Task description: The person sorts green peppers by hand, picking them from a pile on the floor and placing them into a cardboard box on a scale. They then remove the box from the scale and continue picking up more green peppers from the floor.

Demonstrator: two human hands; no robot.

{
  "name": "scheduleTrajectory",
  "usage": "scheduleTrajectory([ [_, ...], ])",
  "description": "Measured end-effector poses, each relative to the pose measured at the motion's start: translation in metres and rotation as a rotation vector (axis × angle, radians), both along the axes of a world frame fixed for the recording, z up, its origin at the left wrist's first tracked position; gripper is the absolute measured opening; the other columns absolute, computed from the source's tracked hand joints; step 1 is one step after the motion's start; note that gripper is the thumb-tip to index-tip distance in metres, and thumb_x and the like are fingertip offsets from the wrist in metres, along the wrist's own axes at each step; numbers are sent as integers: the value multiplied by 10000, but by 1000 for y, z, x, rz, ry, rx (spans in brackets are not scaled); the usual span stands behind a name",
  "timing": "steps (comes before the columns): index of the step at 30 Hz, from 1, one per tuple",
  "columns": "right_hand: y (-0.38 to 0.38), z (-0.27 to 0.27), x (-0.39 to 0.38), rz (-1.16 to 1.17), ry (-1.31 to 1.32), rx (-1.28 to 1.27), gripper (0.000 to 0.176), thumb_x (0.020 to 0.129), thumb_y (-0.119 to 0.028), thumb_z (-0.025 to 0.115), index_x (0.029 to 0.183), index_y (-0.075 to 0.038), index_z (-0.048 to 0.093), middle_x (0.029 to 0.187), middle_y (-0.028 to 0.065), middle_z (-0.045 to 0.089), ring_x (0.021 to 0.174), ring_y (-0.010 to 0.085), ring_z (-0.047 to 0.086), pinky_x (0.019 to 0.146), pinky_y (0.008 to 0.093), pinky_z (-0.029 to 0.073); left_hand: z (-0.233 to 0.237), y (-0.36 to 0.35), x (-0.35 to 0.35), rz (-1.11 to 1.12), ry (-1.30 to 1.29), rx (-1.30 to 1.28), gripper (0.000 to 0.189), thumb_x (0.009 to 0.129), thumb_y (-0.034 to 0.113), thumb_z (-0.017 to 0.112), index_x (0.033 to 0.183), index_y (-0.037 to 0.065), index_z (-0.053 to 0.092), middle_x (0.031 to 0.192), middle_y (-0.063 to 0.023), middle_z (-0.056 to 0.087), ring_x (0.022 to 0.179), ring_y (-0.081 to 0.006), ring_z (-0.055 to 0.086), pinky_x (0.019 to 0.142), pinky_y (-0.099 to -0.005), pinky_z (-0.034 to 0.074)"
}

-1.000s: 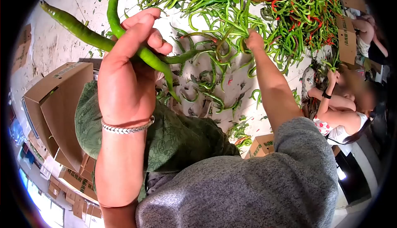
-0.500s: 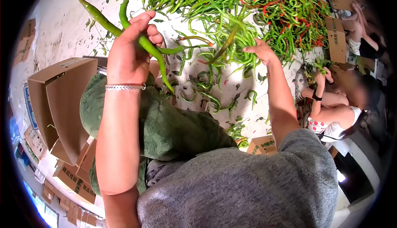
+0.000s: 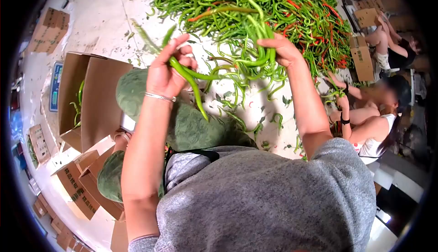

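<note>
In my left hand [image 3: 171, 69], which wears a silver bracelet, are several long green peppers [image 3: 189, 81]; one hangs down past the palm and another sticks out to the upper left, blurred. My right hand [image 3: 282, 50] is closed around a bunch of green peppers [image 3: 261, 53] dangling below the fingers. A long pepper [image 3: 223, 11], red at one end, shows just above that bunch. Behind both hands spreads a large pile of green and red peppers [image 3: 301, 28], with loose ones on the pale floor between my arms.
An open cardboard box [image 3: 102, 101] with green peppers inside stands at the left, beside a blue-edged device [image 3: 55, 85]. More cartons [image 3: 77, 190] lie at the lower left. Another person [image 3: 369, 115] handles peppers at the right, with a further person [image 3: 392, 46] behind.
My right hand has closed on a bunch of peppers and lifted it. The long reddish pepper now shows higher up. The view has shifted, and the box at the left shows peppers inside.
</note>
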State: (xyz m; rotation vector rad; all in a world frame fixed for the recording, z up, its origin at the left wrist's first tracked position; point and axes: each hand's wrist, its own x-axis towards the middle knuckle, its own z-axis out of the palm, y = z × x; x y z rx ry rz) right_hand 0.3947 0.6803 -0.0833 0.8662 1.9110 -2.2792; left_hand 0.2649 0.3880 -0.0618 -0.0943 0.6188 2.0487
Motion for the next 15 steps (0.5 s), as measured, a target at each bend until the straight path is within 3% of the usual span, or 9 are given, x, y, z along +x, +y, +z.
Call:
scheduleTrajectory([
  [2, -13, -5, -7, -15, 23, 349, 358, 721, -48, 674, 1056, 17, 564, 895, 84, 642, 749, 165, 601, 703, 297, 485, 9, 0, 19, -17, 19, -13, 317, 880, 216, 550, 1126, 18, 528, 838, -107, 622, 605, -179, 595, 661, -377, 519],
  [3, -23, 6, -9, -56, 43, 296, 355, 705, -48, 674, 1040, 14, 573, 859, 88, 642, 762, 166, 597, 719, 295, 475, 13, 0, 28, -10, 34, -43, 303, 880, 209, 549, 1119, 23, 530, 849, -111, 622, 611, -185, 600, 654, -381, 523],
  [5, -36, 15, -14, 40, 82, 634, 329, 696, -61, 672, 1005, 10, 584, 838, 96, 644, 747, 172, 597, 713, 301, 474, 12, -1, 40, -8, 62, -18, 284, 879, 203, 549, 1105, 31, 531, 850, -114, 622, 620, -197, 606, 634, -374, 528],
  [6, -47, 36, -12, 111, -23, 643, 388, 721, -69, 654, 1087, 13, 556, 897, 77, 629, 774, 153, 577, 744, 275, 459, 13, -2, 45, 7, 54, -48, 274, 880, 201, 548, 1099, 37, 530, 858, -117, 620, 638, -198, 606, 638, -357, 527],
  [7, -52, 36, -11, 94, 46, 631, 379, 722, -82, 650, 1077, 13, 557, 887, 79, 629, 765, 150, 574, 730, 274, 457, 13, -3, 50, 26, 89, -50, 281, 874, 186, 556, 1110, 35, 524, 892, -118, 619, 672, -188, 605, 634, -332, 522],
  [9, -65, 44, -12, 64, 112, 708, 343, 702, -123, 671, 1009, -1, 577, 842, 125, 643, 751, 214, 607, 724, 328, 469, 25, -3, 61, 112, 145, -202, 305, 852, 193, 595, 1107, 36, 537, 917, -83, 613, 707, -185, 576, 630, -311, 494],
  [11, -82, 56, -7, 65, 130, 808, 408, 708, -164, 664, 1076, -26, 553, 880, 153, 639, 805, 283, 610, 762, 359, 461, 28, -4, 65, 257, 245, -283, 335, 836, 123, 599, 1144, 23, 515, 1017, -111, 583, 764, -190, 585, 611, -283, 493],
  [13, -96, 66, -3, 58, 188, 903, 429, 710, -170, 663, 1099, -34, 543, 886, 161, 633, 808, 304, 606, 764, 364, 461, 34, -5, 65, 386, 239, -333, 411, 818, 101, 609, 1197, 8, 481, 980, -95, 596, 712, -156, 592, 538, -223, 470],
  [15, -104, 74, 0, 75, 224, 872, 439, 717, -165, 658, 1119, -43, 532, 891, 157, 631, 805, 307, 603, 760, 364, 462, 44, -6, 61, 424, 313, -356, 536, 807, 87, 620, 1291, 2, 405, 923, -85, 595, 692, -137, 584, 520, -223, 455],
])
